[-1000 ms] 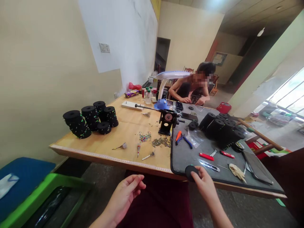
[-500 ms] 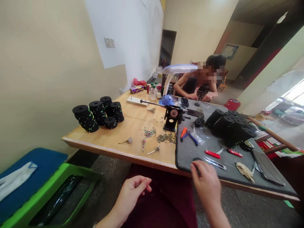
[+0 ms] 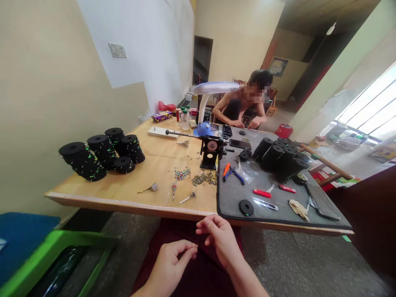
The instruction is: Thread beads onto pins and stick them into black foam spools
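Observation:
My left hand (image 3: 176,266) is held over my lap, below the table's front edge, with thumb and forefinger pinched together. Whatever the pinch holds is too small to make out. Close by on the right and slightly higher, my right hand (image 3: 221,241) has its fingers bent in and thumb against forefinger; anything between them cannot be made out. On the grey mat (image 3: 230,206) beyond it lies a flat black foam spool (image 3: 246,207). Three small tools with grey tips, one of them a white-handled piece (image 3: 187,198), lie on the wood near piles of coloured beads (image 3: 182,173) and metallic beads (image 3: 204,179).
Black spools (image 3: 100,150) stand stacked at left, more black spools (image 3: 280,159) at right. A black winding device (image 3: 210,150) and a lamp (image 3: 204,111) stand mid-table. Pliers (image 3: 233,175), red knives (image 3: 262,193) and scissors (image 3: 265,203) lie on the mat. Another person (image 3: 241,101) sits opposite.
My right hand has left the black spool on the mat and come left beside my left hand. The left hand keeps its pinch. The view has turned to the right.

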`<move>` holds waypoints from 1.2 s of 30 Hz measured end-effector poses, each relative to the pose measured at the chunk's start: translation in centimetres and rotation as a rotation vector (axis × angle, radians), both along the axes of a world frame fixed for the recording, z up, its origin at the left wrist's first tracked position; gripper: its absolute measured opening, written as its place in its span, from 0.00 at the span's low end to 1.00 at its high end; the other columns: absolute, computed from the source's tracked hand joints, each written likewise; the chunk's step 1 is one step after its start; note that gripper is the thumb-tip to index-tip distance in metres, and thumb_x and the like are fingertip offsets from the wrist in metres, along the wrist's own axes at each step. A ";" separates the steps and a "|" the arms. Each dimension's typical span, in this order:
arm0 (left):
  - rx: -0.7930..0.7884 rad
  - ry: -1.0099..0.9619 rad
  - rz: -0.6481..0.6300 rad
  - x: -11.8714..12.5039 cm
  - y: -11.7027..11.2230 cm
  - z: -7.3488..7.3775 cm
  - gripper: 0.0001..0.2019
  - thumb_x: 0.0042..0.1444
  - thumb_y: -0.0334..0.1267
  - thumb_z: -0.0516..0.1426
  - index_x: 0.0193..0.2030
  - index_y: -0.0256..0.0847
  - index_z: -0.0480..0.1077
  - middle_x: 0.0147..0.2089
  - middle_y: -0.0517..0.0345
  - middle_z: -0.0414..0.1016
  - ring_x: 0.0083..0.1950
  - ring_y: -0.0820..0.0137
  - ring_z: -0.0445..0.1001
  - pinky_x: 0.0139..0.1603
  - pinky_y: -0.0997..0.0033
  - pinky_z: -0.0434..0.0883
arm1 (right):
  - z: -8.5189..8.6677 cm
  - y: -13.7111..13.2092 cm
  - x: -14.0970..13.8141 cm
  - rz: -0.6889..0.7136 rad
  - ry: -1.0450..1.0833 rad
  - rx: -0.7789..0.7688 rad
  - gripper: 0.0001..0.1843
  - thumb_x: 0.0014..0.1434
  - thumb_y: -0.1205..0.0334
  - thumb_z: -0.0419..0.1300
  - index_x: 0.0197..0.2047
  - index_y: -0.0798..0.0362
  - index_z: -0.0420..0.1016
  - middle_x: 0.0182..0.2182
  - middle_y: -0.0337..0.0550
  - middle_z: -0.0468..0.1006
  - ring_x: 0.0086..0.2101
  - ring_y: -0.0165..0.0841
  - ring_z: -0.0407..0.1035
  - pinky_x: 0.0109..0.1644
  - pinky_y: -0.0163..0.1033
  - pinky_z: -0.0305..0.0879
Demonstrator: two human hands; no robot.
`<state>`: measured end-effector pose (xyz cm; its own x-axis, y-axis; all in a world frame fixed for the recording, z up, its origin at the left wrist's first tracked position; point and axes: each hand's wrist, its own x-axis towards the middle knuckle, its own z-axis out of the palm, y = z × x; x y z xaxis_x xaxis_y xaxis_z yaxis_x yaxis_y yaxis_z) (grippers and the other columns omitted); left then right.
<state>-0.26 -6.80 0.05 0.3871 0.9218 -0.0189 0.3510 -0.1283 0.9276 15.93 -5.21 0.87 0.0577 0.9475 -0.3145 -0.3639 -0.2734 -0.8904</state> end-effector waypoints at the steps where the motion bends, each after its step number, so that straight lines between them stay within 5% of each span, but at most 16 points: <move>1: 0.021 0.014 -0.017 0.0 0.0 -0.2 0.13 0.59 0.42 0.54 0.29 0.41 0.75 0.28 0.58 0.79 0.32 0.69 0.76 0.36 0.77 0.68 | 0.1 0.1 0.2 -0.014 0.039 -0.007 0.18 0.48 0.50 0.68 0.29 0.57 0.72 0.29 0.47 0.81 0.27 0.33 0.76 0.18 0.25 0.58; 10: 0.247 0.118 -0.162 -0.4 0.3 -3.9 0.12 0.60 0.40 0.53 0.32 0.44 0.76 0.28 0.59 0.79 0.31 0.71 0.76 0.34 0.78 0.69 | 0.7 1.3 2.4 -0.163 0.125 0.087 0.19 0.47 0.50 0.70 0.29 0.56 0.70 0.26 0.43 0.80 0.25 0.30 0.75 0.18 0.25 0.60; 16: 0.166 0.092 -0.155 -0.3 0.4 -4.2 0.11 0.59 0.42 0.54 0.33 0.47 0.78 0.30 0.56 0.80 0.33 0.67 0.77 0.36 0.75 0.70 | 1.3 1.3 2.8 -0.195 0.067 0.127 0.19 0.46 0.49 0.70 0.29 0.56 0.70 0.25 0.43 0.79 0.24 0.30 0.74 0.19 0.26 0.60; 21: 0.065 0.105 -0.217 -0.4 1.0 -3.4 0.08 0.53 0.42 0.60 0.37 0.50 0.79 0.39 0.52 0.81 0.44 0.60 0.76 0.48 0.65 0.70 | 1.5 1.0 2.6 -0.149 0.046 0.157 0.19 0.49 0.49 0.68 0.29 0.56 0.69 0.24 0.41 0.77 0.23 0.29 0.72 0.19 0.26 0.60; 25: -0.102 0.059 -0.117 -1.1 1.9 -1.3 0.31 0.37 0.38 0.69 0.53 0.49 0.73 0.54 0.50 0.75 0.55 0.54 0.69 0.60 0.57 0.62 | 1.3 0.1 2.0 -0.043 -0.113 0.161 0.20 0.51 0.46 0.65 0.28 0.55 0.68 0.19 0.36 0.72 0.18 0.25 0.65 0.19 0.28 0.59; 28: -0.211 -0.115 -0.068 -0.8 2.8 1.0 0.19 0.49 0.43 0.63 0.48 0.40 0.74 0.45 0.48 0.78 0.46 0.60 0.74 0.50 0.63 0.68 | 1.0 -0.8 1.3 0.041 -0.304 0.172 0.20 0.54 0.45 0.62 0.27 0.54 0.67 0.17 0.34 0.69 0.16 0.24 0.61 0.19 0.29 0.57; 31: -0.289 -0.285 0.008 0.3 3.6 2.6 0.16 0.49 0.45 0.62 0.40 0.36 0.75 0.37 0.51 0.78 0.39 0.65 0.73 0.43 0.68 0.69 | 0.9 -1.4 0.8 0.116 -0.499 0.218 0.19 0.57 0.46 0.58 0.26 0.54 0.68 0.16 0.33 0.67 0.17 0.25 0.59 0.21 0.30 0.55; 36: -0.437 -0.462 0.027 2.3 4.3 2.7 0.13 0.47 0.44 0.63 0.31 0.35 0.75 0.29 0.58 0.74 0.32 0.71 0.68 0.36 0.72 0.65 | 1.5 -2.1 0.6 0.211 -0.741 0.320 0.17 0.60 0.53 0.55 0.24 0.54 0.70 0.18 0.35 0.68 0.21 0.27 0.60 0.27 0.31 0.55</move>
<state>2.02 -2.45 2.72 0.4224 0.8761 -0.2323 -0.0999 0.2997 0.9488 16.55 -7.34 2.33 -0.0455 0.9987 0.0216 0.3774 0.0372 -0.9253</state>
